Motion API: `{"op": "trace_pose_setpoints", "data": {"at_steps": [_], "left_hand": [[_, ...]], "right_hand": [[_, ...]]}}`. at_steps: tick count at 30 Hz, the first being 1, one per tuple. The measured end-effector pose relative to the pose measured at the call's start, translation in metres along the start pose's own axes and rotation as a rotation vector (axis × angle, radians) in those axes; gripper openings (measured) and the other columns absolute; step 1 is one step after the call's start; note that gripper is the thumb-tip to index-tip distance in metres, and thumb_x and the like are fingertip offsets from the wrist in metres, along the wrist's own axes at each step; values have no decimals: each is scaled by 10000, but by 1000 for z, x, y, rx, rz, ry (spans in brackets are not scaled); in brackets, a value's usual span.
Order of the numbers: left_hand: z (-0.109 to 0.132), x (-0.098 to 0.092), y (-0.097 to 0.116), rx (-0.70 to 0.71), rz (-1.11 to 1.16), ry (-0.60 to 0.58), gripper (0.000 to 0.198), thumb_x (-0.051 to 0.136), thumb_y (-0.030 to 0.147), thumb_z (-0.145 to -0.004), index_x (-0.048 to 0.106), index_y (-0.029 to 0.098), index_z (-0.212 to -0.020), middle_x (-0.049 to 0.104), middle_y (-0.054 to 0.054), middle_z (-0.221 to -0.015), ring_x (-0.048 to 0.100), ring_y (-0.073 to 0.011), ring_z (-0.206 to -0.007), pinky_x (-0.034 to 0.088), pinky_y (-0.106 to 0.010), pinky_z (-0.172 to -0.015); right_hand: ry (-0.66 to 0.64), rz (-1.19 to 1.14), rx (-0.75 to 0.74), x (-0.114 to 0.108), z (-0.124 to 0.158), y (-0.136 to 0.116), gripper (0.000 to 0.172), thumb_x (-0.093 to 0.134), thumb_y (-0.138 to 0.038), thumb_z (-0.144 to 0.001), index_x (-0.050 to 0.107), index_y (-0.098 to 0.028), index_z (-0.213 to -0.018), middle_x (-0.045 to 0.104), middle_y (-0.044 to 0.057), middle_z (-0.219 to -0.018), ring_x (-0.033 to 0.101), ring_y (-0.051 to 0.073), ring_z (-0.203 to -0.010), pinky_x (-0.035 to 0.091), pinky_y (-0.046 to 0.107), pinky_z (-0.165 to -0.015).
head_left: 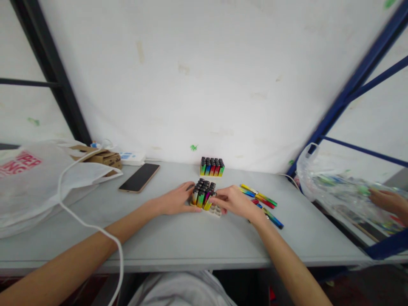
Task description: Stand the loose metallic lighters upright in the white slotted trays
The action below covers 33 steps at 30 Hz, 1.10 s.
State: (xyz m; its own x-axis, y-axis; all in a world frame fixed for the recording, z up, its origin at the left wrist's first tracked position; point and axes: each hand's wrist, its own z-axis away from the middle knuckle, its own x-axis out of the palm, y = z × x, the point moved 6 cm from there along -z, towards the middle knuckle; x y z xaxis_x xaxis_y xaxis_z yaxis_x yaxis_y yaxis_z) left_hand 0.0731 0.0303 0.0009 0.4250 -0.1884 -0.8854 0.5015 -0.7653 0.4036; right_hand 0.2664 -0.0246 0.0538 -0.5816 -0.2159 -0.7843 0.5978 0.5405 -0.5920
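Several colourful lighters (200,197) with black tops stand upright in a pale tray (216,211) on the table in front of me. Vacant round slots show at the tray's right end. My left hand (179,199) grips the tray's left side, thumb along the front and fingers behind. At the right of the filled rows, my right hand (234,200) has its fingers closed on a yellow-bottomed lighter (208,205), partly covered by the fingertips. Loose lighters (267,200) in mixed colours lie flat beside and beyond my right wrist.
A second block of lighters (212,167) stands near the wall. On the left are a phone (139,178), a cardboard box (106,158), a white plastic bag (47,182) and a hanging white cable (92,225). Past the blue frame (338,108), another person's hand (387,200) is over clear plastic bags.
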Motion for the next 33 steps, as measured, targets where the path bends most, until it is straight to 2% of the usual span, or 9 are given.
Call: {"op": "trace_pose_setpoints", "data": {"at_steps": [6, 11, 15, 19, 22, 24, 27, 31, 33], "left_hand": [[1, -2, 1, -1, 24, 8, 823, 690, 736, -863, 541, 191, -1461, 536, -172, -1500, 491, -378, -1422, 394, -486, -1237], [1, -3, 1, -33, 22, -20, 852, 691, 733, -864, 527, 170, -1482, 491, -190, -1550, 451, -394, -1465, 353, -501, -1264], [2, -3, 0, -50, 15, -44, 857, 663, 745, -880, 510, 178, -1505, 457, -190, -1582, 419, -380, -1493, 314, -502, -1285], [1, -3, 0, -53, 16, -63, 768, 679, 725, -880, 599, 198, -1433, 435, -175, -1613, 407, -384, -1502, 292, -517, -1295], [1, -3, 0, -65, 13, -64, 751, 682, 712, -884, 615, 194, -1422, 429, -168, -1622, 408, -381, -1504, 289, -506, -1300], [0, -3, -2, -69, 4, -58, 795, 675, 721, -884, 579, 180, -1459, 441, -177, -1610, 416, -373, -1500, 301, -497, -1296], [0, -3, -2, -43, 0, -42, 788, 663, 744, -880, 594, 193, -1440, 485, -162, -1581, 445, -371, -1479, 329, -497, -1282], [-1, -4, -2, -28, 1, -29, 764, 650, 767, -872, 638, 200, -1385, 508, -148, -1569, 467, -378, -1462, 349, -491, -1275], [-1, -4, -2, -43, -3, -39, 785, 640, 782, -866, 637, 186, -1378, 502, -162, -1570, 461, -385, -1466, 347, -493, -1276]], "right_hand": [[66, 124, -113, 3, -8, -7, 397, 618, -473, -1006, 681, -171, -756, 661, 12, -675, 522, 130, -575, 331, 253, -578], [43, 100, -101, 3, -5, -10, 441, 575, -478, -1034, 657, -173, -727, 602, -14, -592, 492, 122, -539, 321, 243, -571], [49, 165, -126, 6, -3, -12, 463, 576, -448, -1043, 659, -174, -679, 540, -23, -544, 386, 106, -496, 259, 261, -549], [11, 228, -159, 18, -6, -10, 415, 651, -350, -1006, 675, -186, -627, 479, -30, -517, 317, 105, -498, 218, 289, -556], [20, 218, -137, 16, -6, -6, 406, 679, -379, -984, 688, -188, -626, 460, -39, -511, 308, 105, -502, 209, 287, -548], [12, 170, -116, 5, -4, -1, 448, 639, -450, -1000, 701, -184, -645, 481, -42, -519, 330, 104, -506, 227, 269, -541], [87, 108, -23, -31, 4, 23, 467, 592, -517, -1005, 739, -177, -722, 594, -24, -581, 435, 116, -540, 312, 248, -566], [299, 252, 230, -87, 28, 80, 229, 666, -353, -950, 788, -170, -890, 750, 49, -761, 616, 175, -670, 424, 274, -667], [295, 267, 288, -98, 38, 101, 176, 691, -308, -921, 794, -167, -907, 781, 83, -841, 668, 206, -759, 461, 291, -717]]}}
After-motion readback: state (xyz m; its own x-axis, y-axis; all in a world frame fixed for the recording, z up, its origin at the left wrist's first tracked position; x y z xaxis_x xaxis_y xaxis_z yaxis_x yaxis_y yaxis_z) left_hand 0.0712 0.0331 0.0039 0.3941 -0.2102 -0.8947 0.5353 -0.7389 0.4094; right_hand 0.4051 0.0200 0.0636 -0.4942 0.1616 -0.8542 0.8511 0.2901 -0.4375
